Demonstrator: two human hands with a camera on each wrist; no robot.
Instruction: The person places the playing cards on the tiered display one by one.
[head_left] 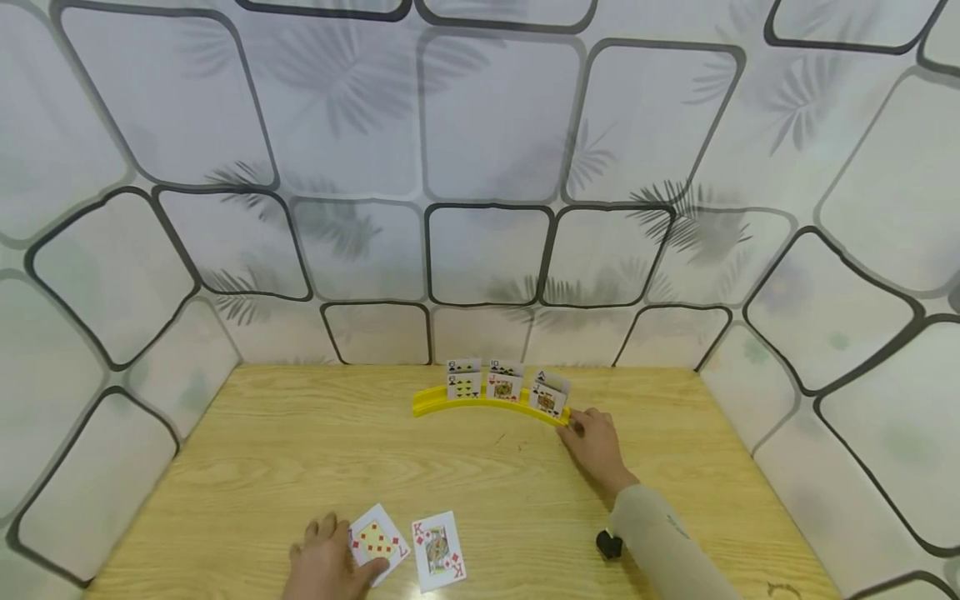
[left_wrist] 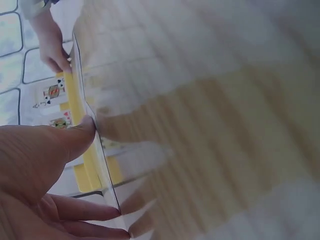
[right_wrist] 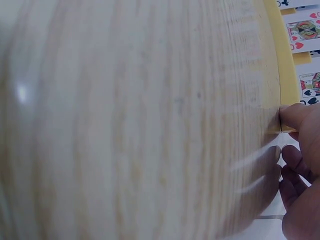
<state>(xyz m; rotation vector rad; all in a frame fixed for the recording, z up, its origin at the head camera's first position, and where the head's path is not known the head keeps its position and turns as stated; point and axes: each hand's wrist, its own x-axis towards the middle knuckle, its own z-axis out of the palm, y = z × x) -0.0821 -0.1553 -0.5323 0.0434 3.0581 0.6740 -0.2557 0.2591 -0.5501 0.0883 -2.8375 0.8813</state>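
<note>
At the back of the table, a curved yellow card holder [head_left: 431, 402] has playing cards standing in three groups. My right hand [head_left: 597, 446] pinches the right end of this holder between thumb and fingers. The rightmost group has a jack [head_left: 548, 401] in front. A red face card [head_left: 504, 388] fronts the middle group, and a black-suit number card [head_left: 463, 385] the left one. Near the front, a seven of diamonds [head_left: 375, 540] lies face up, with my left hand [head_left: 324, 560] resting against it, thumb on its lower edge. Beside it lies a king of diamonds [head_left: 438, 552].
The wooden table [head_left: 315, 450] is bounded by patterned fabric walls [head_left: 487, 250] at the back and both sides. A small black object [head_left: 609, 544] sits against the right sleeve [head_left: 667, 533]. The table's surface is glossy and reflects the hands.
</note>
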